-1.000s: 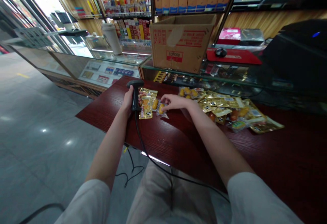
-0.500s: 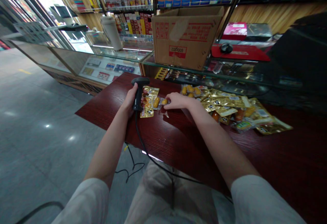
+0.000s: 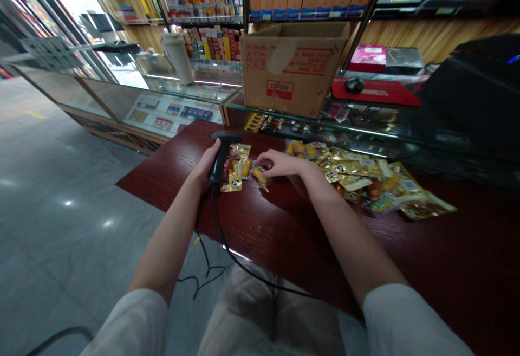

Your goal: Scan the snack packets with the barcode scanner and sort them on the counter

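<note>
My left hand (image 3: 206, 165) is closed around the handle of a black corded barcode scanner (image 3: 220, 162), held upright over the table. Beside the scanner lie gold snack packets (image 3: 233, 182) and a clear-wrapped yellow snack (image 3: 246, 168). Just to their right, my right hand (image 3: 277, 163) pinches another small yellow snack in clear wrap (image 3: 259, 175) between thumb and fingers. A heap of gold packets (image 3: 353, 162) spreads to the right of that hand, with several yellow wrapped snacks (image 3: 299, 149) at its near left end.
The dark red wooden table (image 3: 260, 237) carries all of this. Behind it, a cardboard box (image 3: 290, 74) stands on a glass display counter (image 3: 235, 101), with a white tumbler (image 3: 177, 59) to the left. A red mat (image 3: 390, 93) bears a black mouse (image 3: 355, 84). The scanner cable (image 3: 215, 212) hangs over the table's front edge.
The scanner has shifted slightly right and its head now tilts toward the packets. The wrapped snack in my right hand has been turned and shifted a little; the hand stays near the same spot.
</note>
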The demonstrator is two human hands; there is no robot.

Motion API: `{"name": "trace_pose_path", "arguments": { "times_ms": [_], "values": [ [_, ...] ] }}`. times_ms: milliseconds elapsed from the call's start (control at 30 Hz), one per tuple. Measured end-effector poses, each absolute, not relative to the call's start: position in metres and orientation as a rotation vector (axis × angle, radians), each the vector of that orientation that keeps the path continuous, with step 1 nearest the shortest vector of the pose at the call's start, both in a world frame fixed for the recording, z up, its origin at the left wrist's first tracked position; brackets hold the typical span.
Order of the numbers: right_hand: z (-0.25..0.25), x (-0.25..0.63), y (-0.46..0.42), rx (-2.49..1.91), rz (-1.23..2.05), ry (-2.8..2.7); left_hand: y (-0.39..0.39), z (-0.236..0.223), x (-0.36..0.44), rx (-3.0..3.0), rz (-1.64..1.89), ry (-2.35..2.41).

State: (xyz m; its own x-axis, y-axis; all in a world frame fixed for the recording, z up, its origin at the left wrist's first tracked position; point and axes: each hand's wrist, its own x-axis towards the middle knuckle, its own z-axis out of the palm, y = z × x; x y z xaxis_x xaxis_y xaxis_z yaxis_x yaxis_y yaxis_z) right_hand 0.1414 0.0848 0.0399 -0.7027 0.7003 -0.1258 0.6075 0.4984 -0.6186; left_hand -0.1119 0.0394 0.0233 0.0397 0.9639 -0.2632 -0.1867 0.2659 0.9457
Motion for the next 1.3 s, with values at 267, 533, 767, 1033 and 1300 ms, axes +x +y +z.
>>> {"name": "trace_pose_path", "arguments": {
  "times_ms": [267, 533, 767, 1033, 1300],
  "values": [
    [0.040, 0.131, 0.073, -1.337, 0.765, -2.732, 0.041, 0.022, -0.112, 0.864, 1.090, 1.197],
    [0.032, 0.148, 0.090, -1.315, 1.649, -1.795, 0.039, 0.022, -0.111, 0.866, 1.003, 1.183],
    [0.036, 0.162, 0.096, -1.168, 2.055, -1.192, 0.039, 0.019, -0.111, 0.921, 0.964, 1.149],
    [0.032, 0.152, 0.097, -1.252, 1.961, -1.096, 0.030, 0.022, -0.104, 0.993, 0.885, 0.985],
    [0.036, 0.148, 0.093, -1.315, 1.890, -1.089, 0.029, 0.023, -0.101, 1.160, 0.836, 0.829]
  ]
}}
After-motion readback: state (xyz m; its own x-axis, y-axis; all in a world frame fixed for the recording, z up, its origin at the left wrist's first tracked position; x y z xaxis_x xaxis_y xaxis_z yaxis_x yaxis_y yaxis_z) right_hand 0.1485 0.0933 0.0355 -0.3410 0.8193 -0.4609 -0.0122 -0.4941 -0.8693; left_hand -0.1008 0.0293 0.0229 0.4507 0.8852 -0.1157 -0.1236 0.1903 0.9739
